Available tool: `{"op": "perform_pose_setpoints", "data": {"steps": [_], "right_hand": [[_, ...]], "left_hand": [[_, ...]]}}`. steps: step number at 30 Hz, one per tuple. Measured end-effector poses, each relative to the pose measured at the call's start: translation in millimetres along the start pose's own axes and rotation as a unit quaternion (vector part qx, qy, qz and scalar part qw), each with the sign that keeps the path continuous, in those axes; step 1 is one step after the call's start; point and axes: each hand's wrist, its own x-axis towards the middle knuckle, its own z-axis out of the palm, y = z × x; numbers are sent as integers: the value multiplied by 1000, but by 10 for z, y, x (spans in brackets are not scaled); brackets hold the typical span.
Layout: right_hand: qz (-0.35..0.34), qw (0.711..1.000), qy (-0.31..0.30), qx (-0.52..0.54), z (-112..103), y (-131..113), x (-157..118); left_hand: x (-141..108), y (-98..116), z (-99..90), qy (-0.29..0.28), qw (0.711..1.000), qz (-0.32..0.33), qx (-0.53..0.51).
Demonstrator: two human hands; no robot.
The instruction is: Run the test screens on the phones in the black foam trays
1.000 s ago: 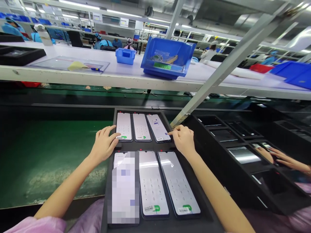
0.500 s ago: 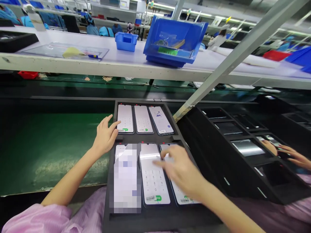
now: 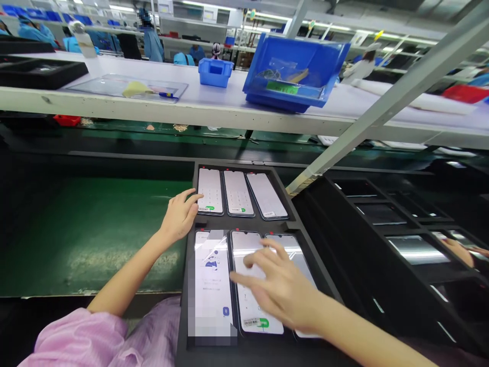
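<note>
A black tray holds several phones in two rows, their screens lit. My left hand rests at the tray's left edge, fingers apart, fingertips by the lower left of the upper left phone. Over the lower middle phone, which shows a keypad, my right hand hovers with its index finger stretched to the left and holds nothing. The lower left phone shows a small picture and is partly pixelated. My right hand partly covers the lower right phone. The upper right phone has a mostly blank screen.
A white shelf runs behind the tray, bearing a large blue bin and a small blue bin. A metal post slants down at the right. Further right, another person's hand is over more black trays.
My right hand has moved left from the lower right phone, across the lower middle one. The upper right phone's picture is gone. The whole view has shifted, with the tray now further right.
</note>
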Motion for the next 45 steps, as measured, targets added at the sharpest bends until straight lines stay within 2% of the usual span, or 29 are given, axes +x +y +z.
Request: {"op": "perform_pose_setpoints", "data": {"steps": [3,6,10,20,28,37,42,45], "right_hand": [[72,997,21,-10,35,365,278],[152,988,-7,2,119,709,584],[168,985,-37,3,254,924,842],[149,987,-53,-3,438,1032,891],[151,987,-50,-17,425,1000,901],[160,986,-47,-22,457,1008,916],[135,986,-90,-30,517,1005,923],[144,986,-78,-30,498,1009,910]], "left_hand": [[24,-15,-12,-14,1000,10,18],[29,-8,-30,-26,999,16,45],[22,14,-42,-33,997,6,63],[2,12,-29,-12,997,11,69],[10,48,-49,-19,994,10,105],[27,39,-46,-9,997,-9,81],[58,39,-43,-12,996,-13,82],[66,51,-55,-27,995,-14,94]]}}
